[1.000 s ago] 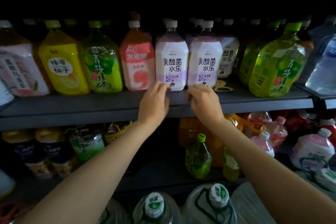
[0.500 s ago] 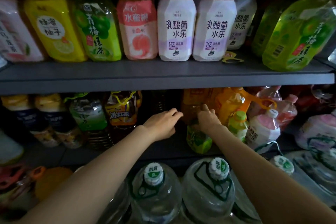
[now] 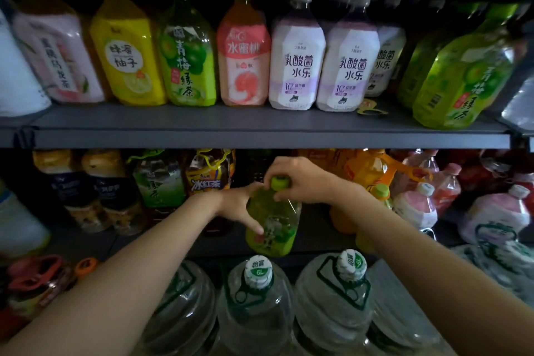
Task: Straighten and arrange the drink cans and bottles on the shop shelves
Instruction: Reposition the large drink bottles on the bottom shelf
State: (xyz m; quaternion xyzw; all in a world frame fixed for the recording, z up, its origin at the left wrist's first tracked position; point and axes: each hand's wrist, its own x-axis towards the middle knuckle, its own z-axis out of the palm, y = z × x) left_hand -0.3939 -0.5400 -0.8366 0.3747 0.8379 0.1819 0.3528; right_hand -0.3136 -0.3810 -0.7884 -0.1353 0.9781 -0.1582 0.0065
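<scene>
A green tea bottle [image 3: 273,222] with a light green cap stands at the front of the lower shelf [image 3: 312,243]. My left hand [image 3: 241,205] grips its left side, fingers curled round the body. My right hand [image 3: 300,179] pinches the neck just under the cap. On the upper shelf [image 3: 260,131] stands a row of big bottles: a yellow one [image 3: 127,58], a green one [image 3: 187,58], a peach one [image 3: 244,58], two white-and-purple ones [image 3: 296,63] and more green ones [image 3: 459,75] at the right.
Orange bottles [image 3: 364,170] and pink-and-white bottles [image 3: 419,205] crowd the lower shelf right of my hands; dark-labelled and iced-tea bottles [image 3: 208,179] stand to the left. Large 6 L water jugs [image 3: 257,298] sit below, in front of the lower shelf.
Both hands dropped from the upper shelf's white bottles to the lower shelf and took hold of the green tea bottle, which now stands further left and forward.
</scene>
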